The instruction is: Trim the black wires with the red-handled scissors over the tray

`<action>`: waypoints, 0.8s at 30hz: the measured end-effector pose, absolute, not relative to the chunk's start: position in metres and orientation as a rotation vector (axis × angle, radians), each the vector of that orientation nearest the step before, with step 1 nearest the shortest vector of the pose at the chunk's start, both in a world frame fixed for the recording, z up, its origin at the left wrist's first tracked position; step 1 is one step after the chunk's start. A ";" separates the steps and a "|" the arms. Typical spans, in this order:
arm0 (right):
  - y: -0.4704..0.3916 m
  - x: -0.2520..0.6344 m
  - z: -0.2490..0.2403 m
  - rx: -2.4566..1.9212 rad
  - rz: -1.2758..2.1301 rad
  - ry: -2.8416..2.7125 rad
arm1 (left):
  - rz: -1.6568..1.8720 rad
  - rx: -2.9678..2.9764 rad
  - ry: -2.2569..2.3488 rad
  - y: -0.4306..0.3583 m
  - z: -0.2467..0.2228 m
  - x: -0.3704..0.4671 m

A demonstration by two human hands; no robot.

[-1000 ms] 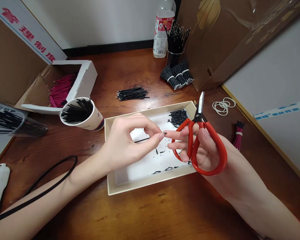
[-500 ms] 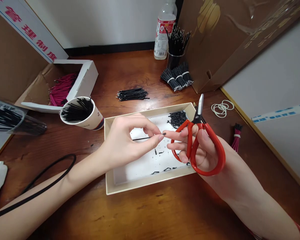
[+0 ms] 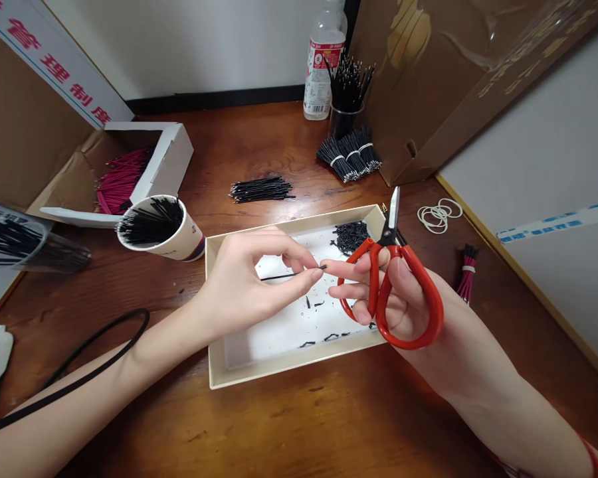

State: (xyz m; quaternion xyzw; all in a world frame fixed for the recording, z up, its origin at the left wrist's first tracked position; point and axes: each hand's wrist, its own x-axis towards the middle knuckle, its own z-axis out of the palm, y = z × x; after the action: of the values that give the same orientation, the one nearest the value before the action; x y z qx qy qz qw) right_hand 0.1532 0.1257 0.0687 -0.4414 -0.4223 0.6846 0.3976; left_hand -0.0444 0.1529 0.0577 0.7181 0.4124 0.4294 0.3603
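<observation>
Over the shallow cream box (image 3: 259, 378), my left hand (image 3: 252, 285) pinches a thin black wire (image 3: 279, 276) between thumb and forefinger. Its short end pokes past the fingertips, where my right forefinger touches it. Red-handled scissors (image 3: 431, 312) sit in my right hand (image 3: 403, 285), thumb through one loop, blades pointing up and away from the wire. Black clippings (image 3: 351, 236) are heaped in the box's far right corner, with a few loose scraps scattered on its white floor.
Behind the box lies a pile of black wires (image 3: 262, 189). A paper cup (image 3: 189, 232) of wires stands at left, near a white carton (image 3: 172, 159) of magenta wires. Banded bundles (image 3: 349, 156), a bottle (image 3: 323, 73) and rubber bands (image 3: 439, 216) lie toward the right.
The whole view has shifted slightly. Both hands keep the same pose, with the wire and scissors held as before.
</observation>
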 end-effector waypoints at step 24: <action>0.122 0.153 0.070 -1.010 1.885 -0.870 | 1.105 1.871 1.079 0.152 0.057 -0.045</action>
State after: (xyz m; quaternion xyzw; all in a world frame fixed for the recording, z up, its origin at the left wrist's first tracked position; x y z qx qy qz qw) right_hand 0.1532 0.1224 0.0697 -0.4002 -0.3445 0.7468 0.4044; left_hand -0.0450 0.1520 0.0566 0.7223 0.4164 0.4268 0.3503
